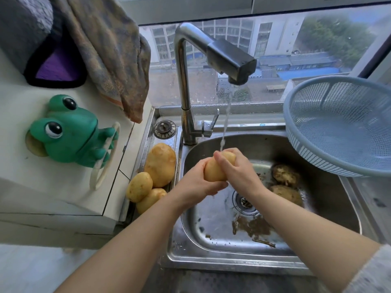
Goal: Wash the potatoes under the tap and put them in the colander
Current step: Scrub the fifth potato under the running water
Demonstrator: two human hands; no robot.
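Steel sink (330, 210) catches the tap (230, 58) stream; left hand (195, 180) and right hand (234, 168) both clasp one potato (215, 170). Turning it under the water should rinse every side before the colander (296, 132).

Nothing legible shows; faint marks on the rim of the sink (179, 246) are blurred.

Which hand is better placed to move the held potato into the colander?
Probably the right hand: it grips the potato on the side nearer the blue colander, right of the sink.
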